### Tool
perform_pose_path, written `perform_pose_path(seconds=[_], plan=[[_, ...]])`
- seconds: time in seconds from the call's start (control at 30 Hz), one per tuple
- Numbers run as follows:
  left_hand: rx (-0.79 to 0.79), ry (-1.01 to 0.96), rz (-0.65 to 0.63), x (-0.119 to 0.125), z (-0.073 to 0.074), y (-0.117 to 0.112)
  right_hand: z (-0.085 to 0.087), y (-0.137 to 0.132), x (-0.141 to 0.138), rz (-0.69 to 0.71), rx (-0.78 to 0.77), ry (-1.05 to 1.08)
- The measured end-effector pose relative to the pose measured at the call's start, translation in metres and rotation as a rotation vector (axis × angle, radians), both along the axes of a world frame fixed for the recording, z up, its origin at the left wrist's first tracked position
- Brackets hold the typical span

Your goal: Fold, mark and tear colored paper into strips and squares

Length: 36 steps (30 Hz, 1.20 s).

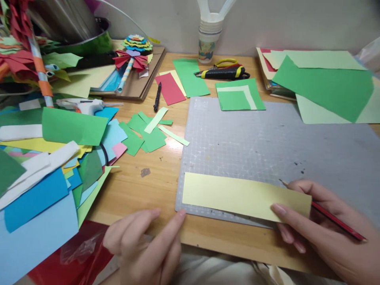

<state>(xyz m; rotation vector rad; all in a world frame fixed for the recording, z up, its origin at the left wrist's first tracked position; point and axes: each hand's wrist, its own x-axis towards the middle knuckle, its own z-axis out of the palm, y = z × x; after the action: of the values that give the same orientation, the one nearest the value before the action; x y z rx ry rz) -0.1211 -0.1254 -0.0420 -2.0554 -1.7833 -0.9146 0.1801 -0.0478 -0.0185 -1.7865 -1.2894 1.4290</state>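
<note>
A long pale yellow paper strip [231, 194] lies along the near left part of the grey cutting mat [237, 146]. My right hand [323, 229] grips the strip's right end, thumb on top and fingers beneath. The same hand also holds a red and black pencil [338, 222], whose dark tip shows beyond the strip's upper edge. My left hand [148, 245] is at the table's front edge, just left of the mat's near corner. Its index finger stretches toward that corner, and nothing shows between its fingers, though some are partly hidden.
Green paper scraps [151, 134] lie left of the mat, near a black pen [157, 97]. A box cutter [222, 73], stacked cups [207, 39] and folded green paper [240, 95] are behind. Mixed paper [38, 198] and a glue gun [84, 105] crowd the left; sheets [329, 87] are piled at right.
</note>
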Motion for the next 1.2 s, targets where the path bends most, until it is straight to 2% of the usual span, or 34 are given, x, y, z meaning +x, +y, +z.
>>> perform_pose_path(seconds=[0.03,0.1,0.37,0.57,0.67,0.8,0.97,1.07,1.2], plan=[[0.013,0.067,-0.07,0.002,0.0,0.006,-0.002,0.0,0.002,0.018,0.01,-0.001],[0.012,0.149,-0.104,0.004,0.001,0.012,-0.005,-0.001,0.005,0.03,0.036,-0.012],[0.039,0.153,-0.01,0.012,0.001,0.011,-0.003,-0.002,0.006,0.036,0.024,-0.055],[0.008,0.157,-0.043,0.009,-0.001,0.009,0.015,-0.005,-0.019,-0.094,-0.04,-0.172],[0.017,0.137,-0.023,0.01,-0.002,0.009,0.021,-0.004,-0.026,-0.098,-0.018,-0.222],[0.016,0.119,0.01,0.012,-0.002,0.01,0.019,-0.003,-0.025,-0.113,-0.034,-0.233],[0.048,0.141,-0.018,0.013,-0.003,0.01,0.017,-0.003,-0.021,-0.124,-0.053,-0.223],[0.007,0.078,0.043,0.015,-0.003,0.008,0.019,-0.004,-0.022,-0.094,-0.051,-0.243],[-0.013,0.072,0.062,0.018,-0.003,0.005,0.022,-0.004,-0.025,-0.086,-0.05,-0.257]])
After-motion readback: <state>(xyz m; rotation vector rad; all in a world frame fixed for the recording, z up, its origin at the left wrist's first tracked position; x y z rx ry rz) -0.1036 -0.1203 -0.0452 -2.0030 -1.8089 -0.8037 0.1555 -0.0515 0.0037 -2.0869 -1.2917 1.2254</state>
